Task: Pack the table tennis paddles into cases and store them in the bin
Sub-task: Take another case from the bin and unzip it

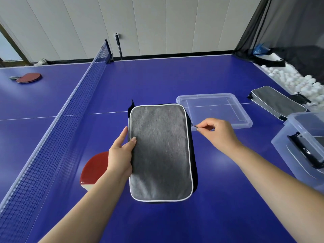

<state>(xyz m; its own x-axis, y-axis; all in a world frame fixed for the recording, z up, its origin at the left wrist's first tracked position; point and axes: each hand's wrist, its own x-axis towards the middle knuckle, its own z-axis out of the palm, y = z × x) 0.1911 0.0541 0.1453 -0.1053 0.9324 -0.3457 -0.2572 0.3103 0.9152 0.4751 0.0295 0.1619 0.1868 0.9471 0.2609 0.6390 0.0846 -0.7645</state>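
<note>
A grey paddle case with white piping lies flat on the blue table in front of me. My left hand holds its left edge, thumb on top. My right hand pinches the zipper pull at the case's right edge. A red paddle lies partly under my left forearm, left of the case. Another red paddle lies beyond the net at far left. A second grey case lies at right. The clear bin at the right edge holds a case.
A clear bin lid lies on the table just behind my right hand. The net runs diagonally along the left. Many white balls are heaped at the far right under black netting.
</note>
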